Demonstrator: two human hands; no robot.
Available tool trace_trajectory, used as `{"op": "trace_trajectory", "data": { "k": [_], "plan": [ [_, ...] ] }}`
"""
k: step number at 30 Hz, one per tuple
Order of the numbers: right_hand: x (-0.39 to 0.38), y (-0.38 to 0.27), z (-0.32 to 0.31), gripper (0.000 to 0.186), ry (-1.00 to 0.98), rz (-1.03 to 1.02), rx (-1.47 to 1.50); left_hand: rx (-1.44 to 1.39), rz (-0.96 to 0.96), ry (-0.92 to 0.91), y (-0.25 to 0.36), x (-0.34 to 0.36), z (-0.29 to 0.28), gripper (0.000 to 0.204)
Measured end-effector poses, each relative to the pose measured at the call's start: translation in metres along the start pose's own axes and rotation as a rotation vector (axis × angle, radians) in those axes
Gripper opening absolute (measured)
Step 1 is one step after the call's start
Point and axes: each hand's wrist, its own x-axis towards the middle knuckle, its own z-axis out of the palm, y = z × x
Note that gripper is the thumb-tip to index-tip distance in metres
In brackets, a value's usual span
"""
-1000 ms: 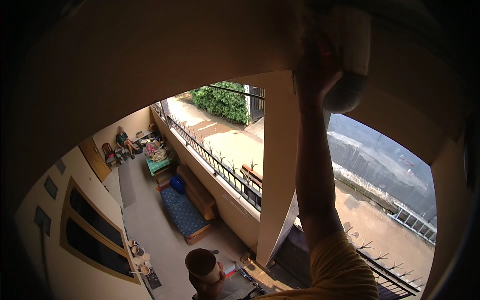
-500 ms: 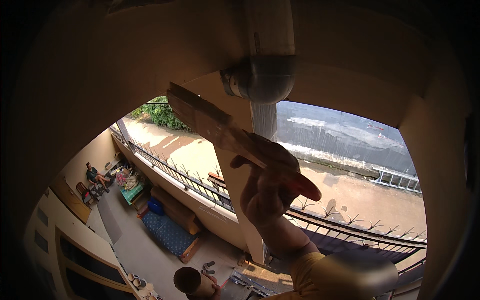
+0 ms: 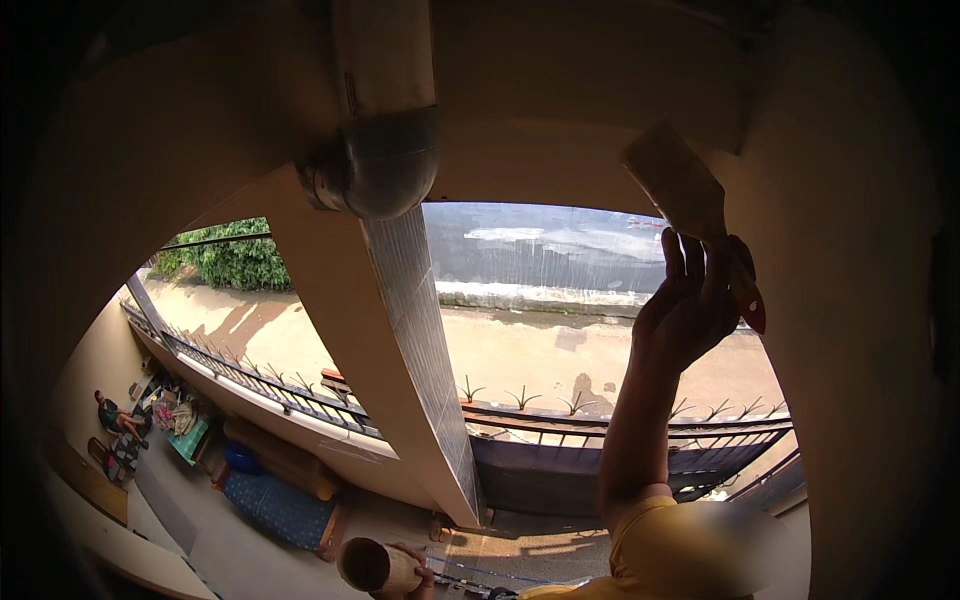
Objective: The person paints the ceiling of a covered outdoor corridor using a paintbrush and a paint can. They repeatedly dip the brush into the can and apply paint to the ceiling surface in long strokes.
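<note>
My right hand (image 3: 688, 312) is raised, its fingers closed round the handle of a wide paintbrush (image 3: 676, 184). The brush points up and to the left, its bristles beside the shaded underside of a beam (image 3: 560, 160); I cannot tell whether they touch it. A red tip on the handle sticks out below the hand. Low in the view, my left hand (image 3: 424, 578) grips a round, open-topped container (image 3: 400, 572) by its side. Its inside looks dark, and what it holds cannot be made out.
A dark pipe elbow (image 3: 392, 165) hangs beside a tiled pillar (image 3: 415, 320). Below runs a spiked metal railing (image 3: 540, 418). On the floor at the lower left stands a blue-covered couch (image 3: 275, 508); a person (image 3: 120, 415) sits farther off.
My right hand has swung the paintbrush rightward and tipped it more upright. The view has turned to the right. My left hand still holds the container.
</note>
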Motion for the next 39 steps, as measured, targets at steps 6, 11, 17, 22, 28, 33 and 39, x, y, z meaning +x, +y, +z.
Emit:
{"op": "trace_trajectory", "data": {
  "k": [6, 11, 17, 22, 28, 33, 39],
  "plan": [
    [0.073, 0.02, 0.013, 0.017, -0.297, -0.997, -0.764, 0.186, -0.183, -0.226, -0.076, -0.002, 0.049, 0.075],
    [0.145, 0.048, 0.017, 0.018, -0.365, -1.331, -0.851, 0.143, -0.263, -0.206, -0.082, 0.003, 0.049, 0.091],
    [0.15, 0.064, 0.033, 0.027, -0.342, -1.41, -0.925, -0.614, -0.324, 0.016, -0.025, 0.03, -0.007, 0.078],
    [0.163, 0.065, 0.038, 0.025, -0.095, -1.462, -1.19, -0.532, -0.281, 0.093, -0.025, 0.011, 0.011, 0.06],
    [0.153, 0.066, 0.021, 0.024, -0.117, -1.321, -1.4, 0.696, 0.195, -0.061, -0.039, 0.005, 0.011, 0.055],
    [0.135, 0.047, 0.037, 0.025, -0.165, -1.277, -1.259, 0.195, -0.046, -0.047, -0.083, -0.028, 0.068, 0.052],
    [0.161, 0.05, 0.022, 0.019, -0.204, -1.279, -1.297, 0.269, -0.071, -0.098, -0.085, -0.03, 0.076, 0.051]
  ]
}}
